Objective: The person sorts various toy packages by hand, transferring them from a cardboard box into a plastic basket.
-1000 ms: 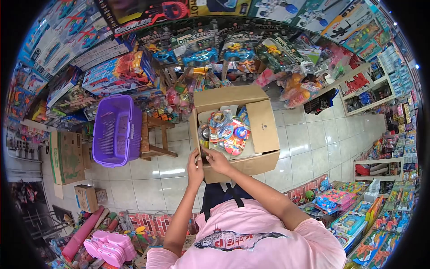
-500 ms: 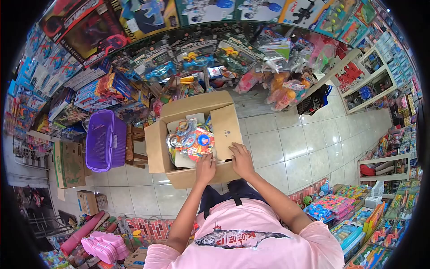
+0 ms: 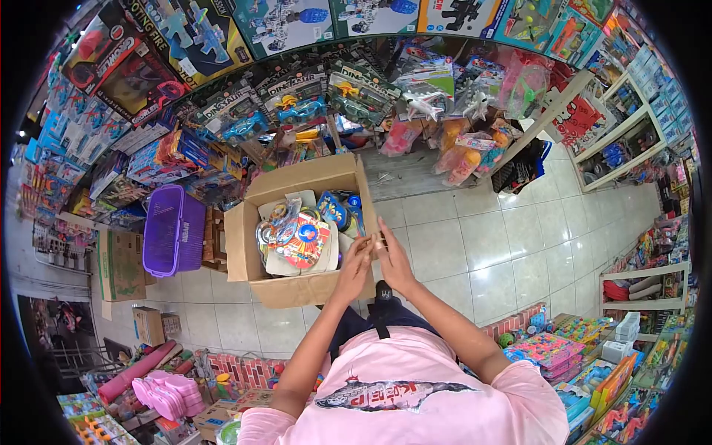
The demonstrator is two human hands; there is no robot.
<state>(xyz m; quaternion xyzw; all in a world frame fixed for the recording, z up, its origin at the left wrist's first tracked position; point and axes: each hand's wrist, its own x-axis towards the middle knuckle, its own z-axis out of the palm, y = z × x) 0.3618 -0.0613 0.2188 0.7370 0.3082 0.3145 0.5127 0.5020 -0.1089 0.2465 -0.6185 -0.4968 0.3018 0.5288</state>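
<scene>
A cardboard box stands open in front of me, with packaged toys inside, among them a blue Yo-Yo card. At its right side the box flap stands up and shows nearly edge-on. My left hand is at the box's near right corner, fingers closed at the flap's inner side. Just right of it, my right hand lies against the flap's outer side with fingers stretched out. The two hands nearly meet at the flap edge, and some fingertips are hard to make out.
A purple plastic basket stands left of the box, beside a wooden stool. Packaged dinosaur toys hang at the shelf ahead. Tiled floor stretches to the right. Stacked toys lie at lower right.
The right flap, folded inward over the contents before, now stands up, and more toys show. My left hand has moved right from the box's front edge to the flap. The box appears further left.
</scene>
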